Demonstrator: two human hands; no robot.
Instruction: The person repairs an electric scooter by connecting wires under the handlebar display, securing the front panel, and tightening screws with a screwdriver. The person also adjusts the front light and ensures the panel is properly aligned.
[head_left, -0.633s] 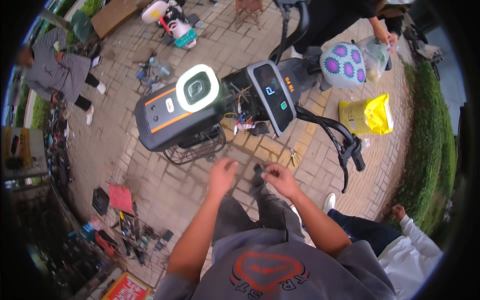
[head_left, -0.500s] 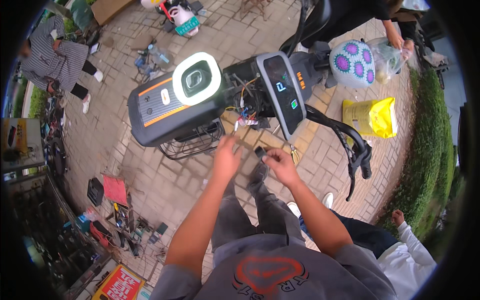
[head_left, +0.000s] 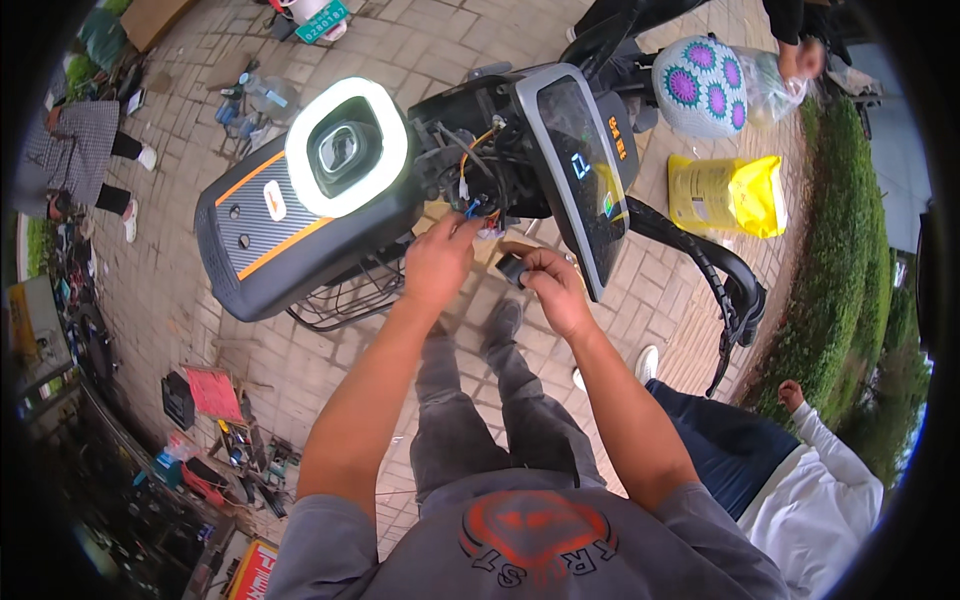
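The front of an electric scooter is opened up, and a tangle of coloured wires (head_left: 466, 165) shows between the lit headlight panel (head_left: 385, 105) and the display panel (head_left: 562, 130). My left hand (head_left: 438, 262) reaches up to the lower end of these wires, with its fingertips closed on them by a blue piece. Just to the right, my right hand (head_left: 552, 290) pinches a small black piece (head_left: 511, 268), shaped like a short roll, between thumb and fingers. It is held below the wires and apart from them.
A handlebar (head_left: 700, 262) curves out at the right, beyond which stands a yellow bag (head_left: 725, 195). A person in a white top (head_left: 815, 510) is close on my right. Tools and a red-topped stool (head_left: 213, 393) lie at the left. A wire basket (head_left: 350, 300) hangs under the headlight panel.
My left hand has moved up to the wires and closed on them. The right hand has risen slightly with the black piece. The view has shifted, and the scooter looks nearer.
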